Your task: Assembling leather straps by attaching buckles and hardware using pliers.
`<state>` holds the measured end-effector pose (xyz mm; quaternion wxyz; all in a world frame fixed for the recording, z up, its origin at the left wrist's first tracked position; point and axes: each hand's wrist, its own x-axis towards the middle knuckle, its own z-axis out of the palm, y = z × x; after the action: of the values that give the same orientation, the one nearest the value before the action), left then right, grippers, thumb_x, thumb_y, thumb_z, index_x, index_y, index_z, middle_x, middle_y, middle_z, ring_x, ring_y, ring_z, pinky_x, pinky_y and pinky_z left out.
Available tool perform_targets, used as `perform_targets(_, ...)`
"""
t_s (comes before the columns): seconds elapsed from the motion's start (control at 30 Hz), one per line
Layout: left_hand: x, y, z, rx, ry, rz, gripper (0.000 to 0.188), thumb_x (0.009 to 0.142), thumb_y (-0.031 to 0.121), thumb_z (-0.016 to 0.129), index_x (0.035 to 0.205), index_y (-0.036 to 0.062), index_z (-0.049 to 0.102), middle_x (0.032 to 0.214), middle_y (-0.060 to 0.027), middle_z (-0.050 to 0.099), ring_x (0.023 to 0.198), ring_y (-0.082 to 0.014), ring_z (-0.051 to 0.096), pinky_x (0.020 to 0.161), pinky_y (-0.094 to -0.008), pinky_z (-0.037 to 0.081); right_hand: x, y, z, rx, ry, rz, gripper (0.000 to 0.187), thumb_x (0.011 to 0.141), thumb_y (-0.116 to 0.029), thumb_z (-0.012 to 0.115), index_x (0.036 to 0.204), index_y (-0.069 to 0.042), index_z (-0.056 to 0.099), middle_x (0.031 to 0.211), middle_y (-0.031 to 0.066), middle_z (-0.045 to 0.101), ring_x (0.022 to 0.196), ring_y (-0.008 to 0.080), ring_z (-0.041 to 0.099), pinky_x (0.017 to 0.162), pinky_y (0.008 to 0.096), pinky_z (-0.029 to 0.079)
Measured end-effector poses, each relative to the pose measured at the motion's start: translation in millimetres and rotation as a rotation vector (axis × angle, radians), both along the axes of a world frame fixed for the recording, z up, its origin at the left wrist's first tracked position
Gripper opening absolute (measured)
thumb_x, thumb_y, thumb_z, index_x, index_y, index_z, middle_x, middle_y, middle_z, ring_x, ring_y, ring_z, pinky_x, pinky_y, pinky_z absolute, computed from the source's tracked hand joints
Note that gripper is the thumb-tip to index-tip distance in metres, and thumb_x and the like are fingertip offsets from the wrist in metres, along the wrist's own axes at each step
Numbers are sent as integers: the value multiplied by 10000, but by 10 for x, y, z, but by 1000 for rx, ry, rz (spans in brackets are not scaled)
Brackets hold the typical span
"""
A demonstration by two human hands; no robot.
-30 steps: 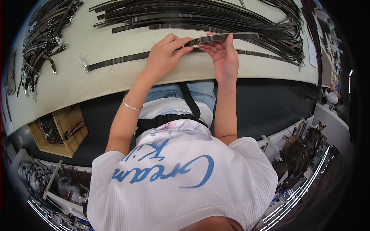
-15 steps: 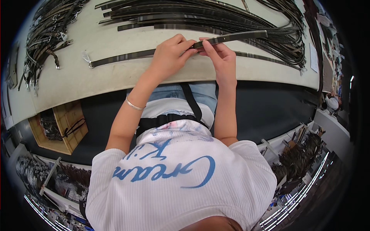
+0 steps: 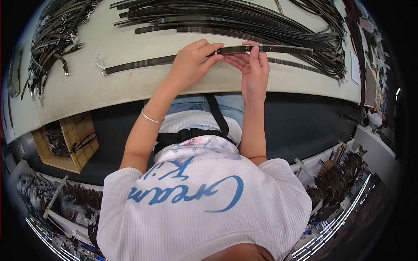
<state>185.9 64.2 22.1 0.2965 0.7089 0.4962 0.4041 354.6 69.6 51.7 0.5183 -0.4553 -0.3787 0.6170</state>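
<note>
A dark plaid strap (image 3: 285, 49) runs through both of my hands just above the table's front edge, its free end reaching out to the right. My left hand (image 3: 190, 63) pinches it between thumb and fingertips, beside a small shiny spot on the strap. My right hand (image 3: 252, 74) grips it farther right, fingers behind and thumb in front. Left of my hands, a strap length (image 3: 139, 65) lies on the table and ends in a metal ring (image 3: 104, 72) with clear plastic wrap. Another length (image 3: 296, 66) passes behind my right hand; how these join is hidden.
A large bundle of similar straps (image 3: 244, 21) lies across the back of the pale table (image 3: 143, 93), curving at the right. Straps with buckles (image 3: 54, 41) are heaped at the left. Below the table stands a wooden box (image 3: 72, 148). Loaded racks (image 3: 335, 182) stand behind me.
The strap's free end has swung down and to the right, now nearly level. My right hand has shifted its fingers slightly rightward along the strap; my left hand stays almost in place.
</note>
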Motion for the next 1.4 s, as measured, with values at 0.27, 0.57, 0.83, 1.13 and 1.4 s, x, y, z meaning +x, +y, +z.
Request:
perform_targets(0.27, 26, 13, -3, 30, -48, 3, 313, 814, 163, 697, 1108, 65, 653, 750, -77, 544, 627, -188, 505, 579, -285, 425, 70, 28, 35, 33, 144, -77, 319, 1021, -332, 347, 1089, -45, 470, 916, 208, 651, 833, 282, 676, 780, 404, 562)
perform_targets(0.57, 45, 11, 32, 15, 18, 4, 274, 826, 235, 672, 1050, 76, 671, 761, -70, 573, 691, -239, 575, 603, -330, 464, 215, 44, -13, 20, 242, -133, 315, 1020, -335, 341, 1097, -50, 452, 908, 223, 651, 821, 295, 678, 771, 417, 564)
perform_targets(0.83, 65, 12, -22, 39, -30, -13, 298, 831, 178, 683, 1104, 61, 657, 737, -75, 529, 620, -188, 494, 570, -294, 416, 240, 23, -39, 46, 250, -170, 300, 1021, -316, 342, 1092, -47, 452, 935, 236, 651, 822, 306, 684, 759, 419, 572)
perform_targets(1.13, 56, 7, -8, 14, -15, -13, 308, 831, 172, 684, 1118, 64, 654, 739, -78, 529, 630, -191, 495, 576, -296, 415, 184, 4, 11, 142, 90, -205, 314, 1021, -319, 341, 1076, -33, 456, 922, 239, 650, 825, 311, 685, 740, 411, 579)
perform_targets(1.4, 52, 7, -10, 16, -36, -29, 319, 831, 171, 683, 1131, 66, 651, 739, -78, 526, 637, -193, 489, 581, -295, 411, 210, 7, -26, 94, 166, -245, 321, 1020, -320, 346, 1074, -24, 458, 910, 233, 652, 820, 306, 686, 733, 401, 580)
